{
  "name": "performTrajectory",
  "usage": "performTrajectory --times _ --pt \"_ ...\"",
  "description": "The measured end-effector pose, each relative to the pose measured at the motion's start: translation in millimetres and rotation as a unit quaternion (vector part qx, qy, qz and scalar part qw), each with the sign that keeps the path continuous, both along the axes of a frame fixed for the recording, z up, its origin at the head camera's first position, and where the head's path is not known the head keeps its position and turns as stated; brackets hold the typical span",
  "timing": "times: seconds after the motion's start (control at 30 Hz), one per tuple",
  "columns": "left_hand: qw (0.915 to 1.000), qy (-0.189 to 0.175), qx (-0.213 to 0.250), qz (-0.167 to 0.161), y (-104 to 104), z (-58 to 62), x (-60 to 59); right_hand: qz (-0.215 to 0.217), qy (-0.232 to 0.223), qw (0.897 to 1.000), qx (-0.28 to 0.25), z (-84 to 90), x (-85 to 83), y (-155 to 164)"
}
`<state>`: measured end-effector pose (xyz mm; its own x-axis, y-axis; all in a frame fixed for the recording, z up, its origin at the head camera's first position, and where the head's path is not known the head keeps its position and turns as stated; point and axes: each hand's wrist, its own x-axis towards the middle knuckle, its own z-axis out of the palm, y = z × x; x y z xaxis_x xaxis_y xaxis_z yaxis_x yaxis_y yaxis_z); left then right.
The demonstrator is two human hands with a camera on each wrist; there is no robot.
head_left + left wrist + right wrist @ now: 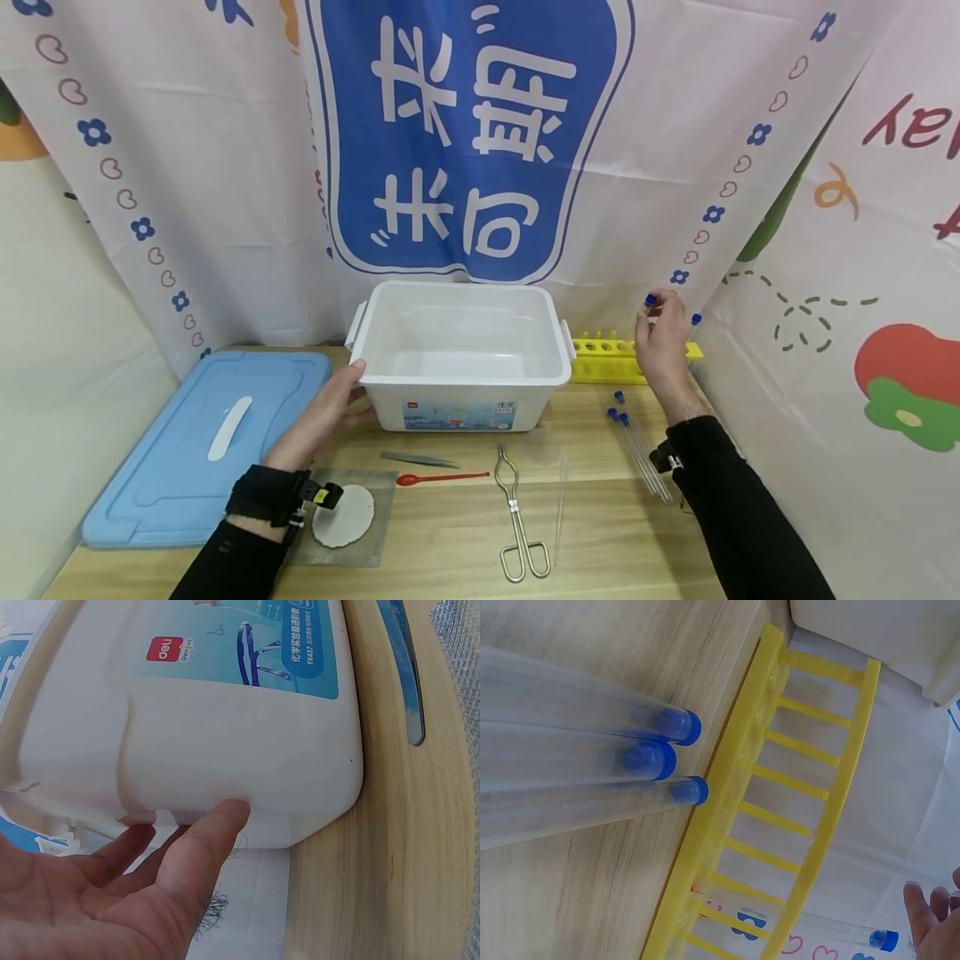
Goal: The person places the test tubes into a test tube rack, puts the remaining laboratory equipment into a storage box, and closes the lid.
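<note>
Head looks forward-down; wrists close-up: left shares tub (465,393), right rack (609,369).

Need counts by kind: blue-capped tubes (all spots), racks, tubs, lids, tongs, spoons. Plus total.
Blue-capped tubes: 5
Yellow rack: 1
White tub: 1
Blue lid: 1
Metal tongs: 1
Red spoon: 1
Total: 10

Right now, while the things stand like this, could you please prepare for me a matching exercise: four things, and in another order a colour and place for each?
Things:
1. Box
2. Rack
3. Spoon
4. Lid

Colour and place:
A. Yellow, near the right hand
B. Blue, to the left of the other three
C. White, touched by the left hand
D. Red, lying on the table

Right pairs: 1-C, 2-A, 3-D, 4-B.
</note>
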<state>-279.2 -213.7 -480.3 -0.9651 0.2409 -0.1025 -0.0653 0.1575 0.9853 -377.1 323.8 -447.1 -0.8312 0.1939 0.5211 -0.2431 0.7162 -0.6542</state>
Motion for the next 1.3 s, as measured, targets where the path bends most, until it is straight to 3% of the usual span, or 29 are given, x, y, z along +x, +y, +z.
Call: performTrajectory --times 0.47,0.87,1.3 --pt "1.0000 0.003 -0.004 -0.002 1 0.7 -0.5 0.000 -0.032 0.999 -0.001 -13.1 -0.3 0" --pt "0.9998 0.018 -0.002 -0.008 -3 -5.3 -0.9 0.025 -0.049 0.998 -0.015 -23.2 -4.2 3" --pt "0.9998 0.015 0.008 -0.007 -1 -4.8 0.6 0.016 -0.064 0.997 0.049 -36.7 -7.8 5"
